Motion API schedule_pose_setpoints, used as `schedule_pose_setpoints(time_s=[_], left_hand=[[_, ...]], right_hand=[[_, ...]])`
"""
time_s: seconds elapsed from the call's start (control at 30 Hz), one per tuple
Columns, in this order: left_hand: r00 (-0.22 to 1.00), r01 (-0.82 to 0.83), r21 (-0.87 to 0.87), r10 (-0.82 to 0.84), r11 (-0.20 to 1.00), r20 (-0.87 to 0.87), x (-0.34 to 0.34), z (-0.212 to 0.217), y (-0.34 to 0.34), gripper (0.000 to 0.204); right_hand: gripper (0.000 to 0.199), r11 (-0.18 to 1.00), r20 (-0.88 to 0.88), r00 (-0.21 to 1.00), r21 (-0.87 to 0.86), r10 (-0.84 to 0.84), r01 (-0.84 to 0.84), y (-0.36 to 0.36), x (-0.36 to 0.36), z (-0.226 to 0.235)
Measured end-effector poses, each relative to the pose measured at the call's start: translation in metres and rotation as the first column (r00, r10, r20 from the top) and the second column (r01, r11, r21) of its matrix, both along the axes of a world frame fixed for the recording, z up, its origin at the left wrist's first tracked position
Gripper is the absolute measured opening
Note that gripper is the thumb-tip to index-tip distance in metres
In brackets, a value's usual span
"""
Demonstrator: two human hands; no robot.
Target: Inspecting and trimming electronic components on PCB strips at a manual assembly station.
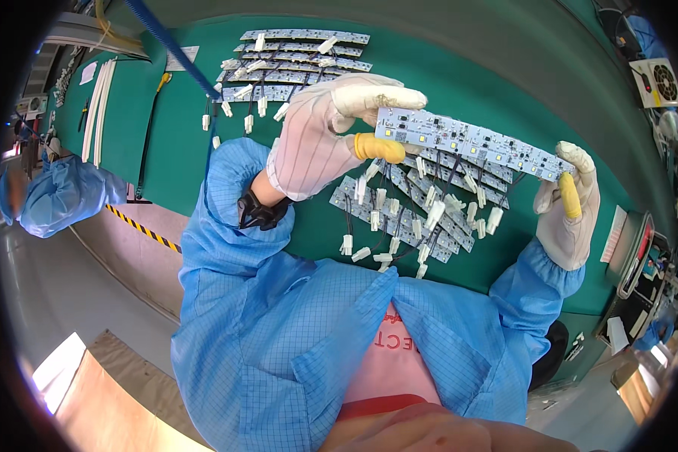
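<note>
A curved white LED circuit board point(474, 143) is held up above the green bench between my two hands. My left hand point(316, 132), in a striped white glove with a yellow finger cot on the thumb, pinches its left end. At the other end my right hand point(569, 203), gloved with a yellow cot as well, grips the board's tip. Below it on the bench lie several similar boards point(444, 239) with dark wires and white plug connectors point(435, 215), partly hidden by the raised board. Beyond my left hand, more wired boards point(305, 35) lie in rows.
A blue cord point(169, 49) hangs down beside my left arm. At the left of the green bench point(196, 162) lie white tubes point(104, 113) and a black strap-like strip point(151, 135) with a yellow end. A co-worker's blue sleeve point(68, 196) shows at far left; a fan unit point(658, 83) stands at far right.
</note>
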State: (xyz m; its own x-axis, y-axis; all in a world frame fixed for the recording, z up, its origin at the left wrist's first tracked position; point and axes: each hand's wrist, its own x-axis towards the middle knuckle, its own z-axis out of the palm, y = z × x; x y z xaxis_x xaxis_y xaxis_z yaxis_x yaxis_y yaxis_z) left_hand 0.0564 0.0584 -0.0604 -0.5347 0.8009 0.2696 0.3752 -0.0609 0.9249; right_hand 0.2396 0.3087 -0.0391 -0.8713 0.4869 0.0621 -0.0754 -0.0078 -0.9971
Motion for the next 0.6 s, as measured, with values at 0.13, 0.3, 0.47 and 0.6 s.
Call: schedule_pose_setpoints(time_s=[0.13,0.3,0.47,0.6], left_hand=[[0.988,-0.154,0.077,0.154,0.985,0.002,0.001,-0.004,0.003,0.046],[0.97,-0.218,-0.007,0.216,0.976,-0.116,-0.002,0.001,0.001,0.04],[0.974,-0.198,-0.066,0.189,0.978,-0.125,-0.006,0.001,0.001,0.041],[0.996,-0.071,0.201,0.057,0.977,0.074,-0.009,-0.01,0.001,0.045]], right_hand=[[0.041,0.999,0.0,1.0,-0.039,-0.004,0.004,-0.001,0.003,0.005],[0.041,0.99,-0.027,0.997,-0.119,0.067,-0.07,0.001,0.004,0.007],[0.049,0.99,-0.002,0.998,-0.13,0.055,-0.055,-0.002,0.007,0.009],[0.032,1.0,-0.064,0.998,0.01,0.022,-0.021,-0.01,0.008,0.011]])
